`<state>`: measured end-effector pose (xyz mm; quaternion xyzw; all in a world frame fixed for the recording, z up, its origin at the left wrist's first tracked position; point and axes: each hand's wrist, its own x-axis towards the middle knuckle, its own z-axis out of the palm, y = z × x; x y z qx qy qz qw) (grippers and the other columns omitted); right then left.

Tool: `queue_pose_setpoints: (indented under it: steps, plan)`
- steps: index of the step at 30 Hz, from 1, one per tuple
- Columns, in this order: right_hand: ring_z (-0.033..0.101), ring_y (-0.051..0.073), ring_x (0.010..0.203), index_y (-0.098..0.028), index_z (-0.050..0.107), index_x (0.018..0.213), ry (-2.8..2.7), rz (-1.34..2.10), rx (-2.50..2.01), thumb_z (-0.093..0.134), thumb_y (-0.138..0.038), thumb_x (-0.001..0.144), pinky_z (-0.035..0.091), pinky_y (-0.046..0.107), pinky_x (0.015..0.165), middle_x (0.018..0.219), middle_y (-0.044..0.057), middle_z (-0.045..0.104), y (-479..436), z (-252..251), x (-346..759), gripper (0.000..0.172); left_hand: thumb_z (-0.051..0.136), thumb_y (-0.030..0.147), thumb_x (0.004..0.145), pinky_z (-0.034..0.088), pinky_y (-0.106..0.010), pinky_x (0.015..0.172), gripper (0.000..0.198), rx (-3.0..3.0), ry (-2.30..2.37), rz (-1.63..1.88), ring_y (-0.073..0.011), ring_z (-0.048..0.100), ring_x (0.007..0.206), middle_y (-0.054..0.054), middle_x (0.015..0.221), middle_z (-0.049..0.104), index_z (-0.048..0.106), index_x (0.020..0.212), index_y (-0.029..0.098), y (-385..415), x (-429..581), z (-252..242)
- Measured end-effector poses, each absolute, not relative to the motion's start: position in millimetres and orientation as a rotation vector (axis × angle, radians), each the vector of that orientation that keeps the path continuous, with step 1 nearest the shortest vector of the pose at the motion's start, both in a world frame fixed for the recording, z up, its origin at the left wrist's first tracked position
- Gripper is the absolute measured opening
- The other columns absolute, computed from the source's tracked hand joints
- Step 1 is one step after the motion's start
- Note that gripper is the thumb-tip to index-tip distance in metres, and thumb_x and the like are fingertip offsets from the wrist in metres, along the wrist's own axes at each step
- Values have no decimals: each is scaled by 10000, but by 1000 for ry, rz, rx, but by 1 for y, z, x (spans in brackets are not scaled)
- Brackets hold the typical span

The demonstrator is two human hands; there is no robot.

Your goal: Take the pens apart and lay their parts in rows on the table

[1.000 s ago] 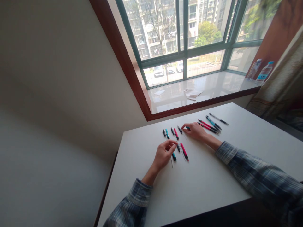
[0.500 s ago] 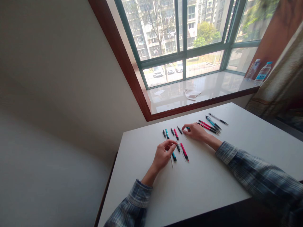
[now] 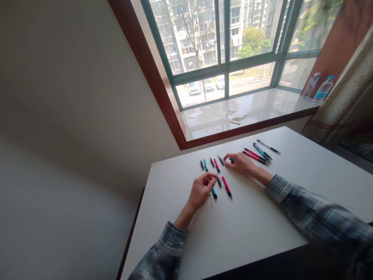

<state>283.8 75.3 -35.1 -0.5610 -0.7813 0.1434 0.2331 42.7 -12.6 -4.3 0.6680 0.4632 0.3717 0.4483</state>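
My left hand (image 3: 201,189) hovers low over a group of pen parts, thumb and index finger pinched; whatever is between the fingertips is too small to make out. Beside them lie a black pen part (image 3: 219,182) and a pink pen barrel (image 3: 226,186). A teal barrel (image 3: 214,193) and a thin white refill (image 3: 211,201) lie partly under this hand. My right hand (image 3: 239,162) is closed with curled fingers around a teal pen part (image 3: 231,160), mostly hidden. Just left of its fingertips is a small dark pen part (image 3: 221,160).
Assembled pens (image 3: 258,156) in pink, teal and clear lie right of my right hand. More dark, teal and pink parts (image 3: 206,165) form a row at the far side. The white table (image 3: 244,229) meets a window sill (image 3: 262,107) holding bottles (image 3: 324,90) and paper (image 3: 237,116).
The thin piece below my right fingertips no longer shows, only a tiny speck there. Both hands have stayed almost in place.
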Motion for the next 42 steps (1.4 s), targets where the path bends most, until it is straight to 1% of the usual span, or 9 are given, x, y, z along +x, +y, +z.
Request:
queue_pose_setpoints:
  steps: [10, 17, 21, 23, 26, 30, 33, 38, 42]
  plan:
    - [638, 157, 628, -274, 768, 1109, -2144, 400, -1532, 634, -409, 920, 361, 244, 567, 752, 12, 728, 78, -40, 285, 269, 667, 442, 900, 354, -232, 567, 306, 1650, 1150, 923, -119, 449, 600, 0, 687, 568, 755, 967, 157, -11, 42, -7]
    - [605, 170, 625, -210, 638, 1233, -2053, 453, -1503, 616, -321, 884, 400, 258, 632, 722, 4, 698, 83, -44, 289, 367, 663, 434, 911, 401, -235, 586, 293, 1658, 1139, 941, -124, 496, 623, -19, 757, 637, 748, 979, 162, -10, 40, -4]
    - [599, 168, 694, -190, 581, 1167, -1933, 689, -1358, 437, -231, 923, 423, 265, 674, 770, 9, 702, 82, -37, 286, 287, 671, 449, 912, 461, -247, 635, 301, 1647, 1186, 1023, -140, 566, 685, -46, 855, 702, 750, 982, 167, -8, 37, -3]
    - [572, 152, 669, -189, 586, 1105, -1849, 885, -1238, 404, -236, 931, 437, 266, 659, 793, 11, 695, 78, -32, 280, 256, 682, 455, 907, 493, -262, 683, 310, 1638, 1234, 1080, -159, 607, 736, -57, 879, 722, 760, 994, 167, -7, 35, -3]
    - [538, 125, 613, -168, 627, 1070, -1749, 1237, -1013, 493, -304, 926, 456, 265, 622, 806, 15, 674, 68, -25, 269, 240, 714, 448, 890, 516, -270, 712, 330, 1606, 1257, 1132, -165, 631, 755, -62, 888, 729, 767, 1053, 166, -5, 33, -3]
    - [656, 153, 765, -143, 702, 1117, -1671, 1613, -771, 717, -409, 873, 532, 298, 741, 937, 67, 721, 54, -20, 257, 361, 749, 420, 874, 519, -256, 692, 348, 1580, 1208, 1154, -153, 632, 741, -55, 886, 714, 758, 1111, 165, -5, 34, -3]
    - [702, 180, 829, -153, 698, 1111, -1575, 1795, -669, 803, -439, 833, 554, 319, 788, 978, 85, 747, 48, -22, 252, 412, 771, 401, 862, 508, -243, 660, 333, 1567, 1133, 1143, -145, 631, 719, -48, 859, 710, 760, 1101, 168, -6, 36, -3]
    - [713, 174, 810, -163, 680, 1086, -1536, 1846, -663, 820, -428, 839, 546, 303, 762, 922, 78, 761, 46, -23, 250, 388, 798, 383, 841, 506, -242, 653, 258, 1526, 1088, 1150, -149, 643, 710, -48, 829, 732, 784, 984, 169, -6, 37, -4]
    - [693, 156, 769, -171, 708, 1044, -1426, 1774, -801, 871, -410, 771, 543, 313, 752, 950, 59, 745, 48, -22, 251, 398, 832, 359, 800, 534, -252, 672, 260, 1388, 1121, 1212, -145, 652, 695, -40, 809, 736, 771, 957, 161, -3, 35, -5]
